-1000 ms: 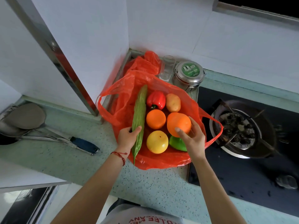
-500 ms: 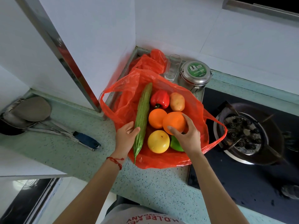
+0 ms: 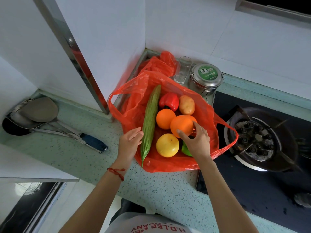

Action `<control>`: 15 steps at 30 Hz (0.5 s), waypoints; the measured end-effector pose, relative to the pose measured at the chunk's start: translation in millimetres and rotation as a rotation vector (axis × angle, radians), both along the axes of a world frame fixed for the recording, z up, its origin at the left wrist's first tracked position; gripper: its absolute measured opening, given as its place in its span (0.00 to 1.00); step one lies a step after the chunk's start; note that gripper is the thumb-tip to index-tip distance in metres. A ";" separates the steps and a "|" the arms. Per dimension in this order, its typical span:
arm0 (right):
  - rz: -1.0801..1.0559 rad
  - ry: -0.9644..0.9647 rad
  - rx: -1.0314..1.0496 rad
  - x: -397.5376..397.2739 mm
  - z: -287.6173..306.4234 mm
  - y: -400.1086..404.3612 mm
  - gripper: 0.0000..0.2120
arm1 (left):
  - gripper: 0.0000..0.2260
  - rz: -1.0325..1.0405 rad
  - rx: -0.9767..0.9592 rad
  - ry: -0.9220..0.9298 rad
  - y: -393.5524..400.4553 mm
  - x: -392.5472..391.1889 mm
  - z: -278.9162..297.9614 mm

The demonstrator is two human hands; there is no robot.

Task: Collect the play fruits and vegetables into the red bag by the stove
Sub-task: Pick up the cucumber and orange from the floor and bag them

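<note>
Loosened from the ridged green cucumber [image 3: 150,122], left hand [image 3: 129,143] opens.

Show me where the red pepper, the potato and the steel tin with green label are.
red pepper [image 3: 169,101], head view, on its glossy body.
potato [image 3: 186,105], head view, middle of its skin.
steel tin [image 3: 206,73], head view, on the lid's green label.

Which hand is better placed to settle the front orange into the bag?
Right. The right hand already grips the front orange over the red bag; the left hand lies open beside the cucumber.
</note>
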State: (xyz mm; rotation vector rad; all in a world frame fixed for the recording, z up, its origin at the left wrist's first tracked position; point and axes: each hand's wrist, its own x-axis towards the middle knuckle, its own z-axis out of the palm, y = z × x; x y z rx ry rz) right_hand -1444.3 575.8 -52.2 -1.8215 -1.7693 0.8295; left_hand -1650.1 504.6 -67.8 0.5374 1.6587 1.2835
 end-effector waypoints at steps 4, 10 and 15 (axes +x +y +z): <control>0.010 -0.021 0.005 -1.0 1.2 -4.0 0.40 | 0.13 -0.009 -0.002 0.000 -4.0 0.9 2.1; 0.016 0.033 0.008 2.8 8.5 -10.7 0.40 | 0.12 0.001 0.029 0.017 -7.6 2.2 8.7; 0.052 0.088 0.022 11.6 14.9 -21.1 0.36 | 0.13 -0.043 0.060 0.090 -6.6 8.5 19.9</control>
